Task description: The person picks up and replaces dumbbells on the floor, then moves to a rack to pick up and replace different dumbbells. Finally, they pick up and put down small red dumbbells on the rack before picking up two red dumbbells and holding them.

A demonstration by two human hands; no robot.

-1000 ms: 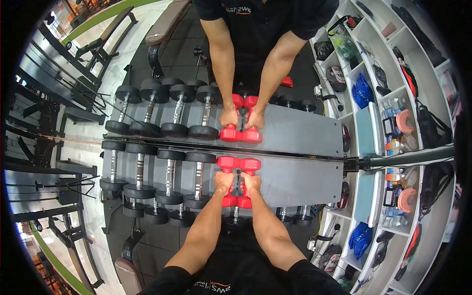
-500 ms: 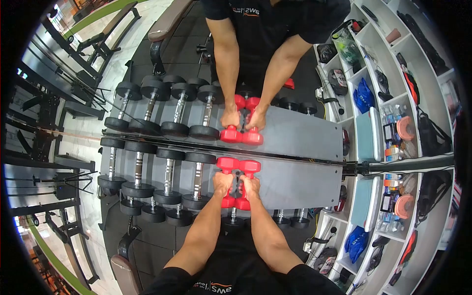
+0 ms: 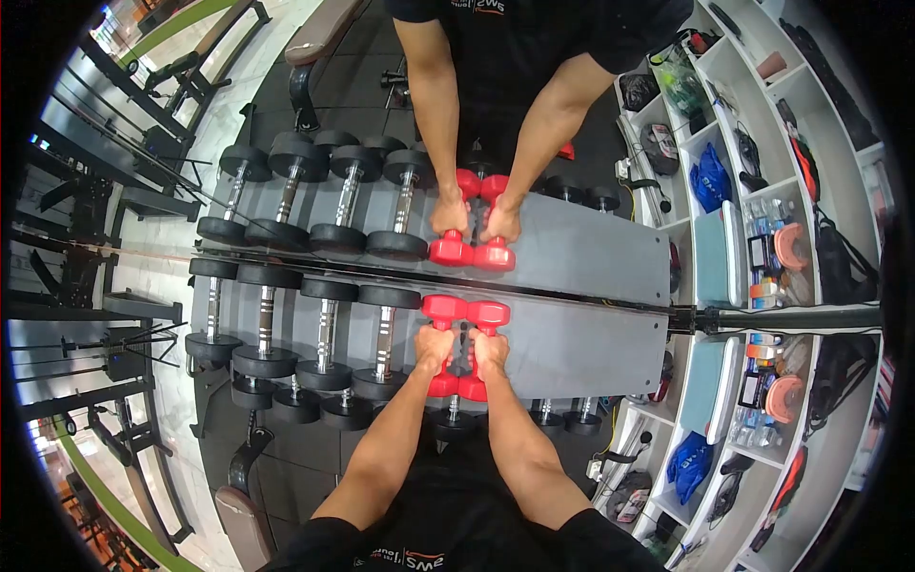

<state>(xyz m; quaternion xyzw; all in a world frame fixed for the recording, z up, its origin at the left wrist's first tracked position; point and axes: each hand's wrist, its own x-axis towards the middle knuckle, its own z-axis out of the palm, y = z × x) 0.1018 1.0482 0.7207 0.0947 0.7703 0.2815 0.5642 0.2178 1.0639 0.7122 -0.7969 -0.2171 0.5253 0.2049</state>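
Note:
Two red dumbbells lie side by side, lengthwise to me, on the grey shelf in front of me. My left hand [image 3: 434, 349] is wrapped round the handle of the left red dumbbell [image 3: 444, 309]. Round the handle of the right red dumbbell [image 3: 488, 315] my right hand [image 3: 491, 352] is closed. The far heads of the pair sit close together near the mirror's lower edge, and the near heads show between my wrists. Both arms reach straight forward.
Several black dumbbells with chrome handles [image 3: 383, 338] stand in a row to the left on the grey shelf [image 3: 591, 343]. More lie on a lower tier. A mirror [image 3: 581, 243] behind reflects everything. White cubbies [image 3: 667, 410] at right hold bottles and bags; a bench [image 3: 243, 524] is lower left.
The view has shifted slightly, so the dumbbells appear a little higher in it. Both hands stay on the same dumbbells, the right fingers now wrapped more closely.

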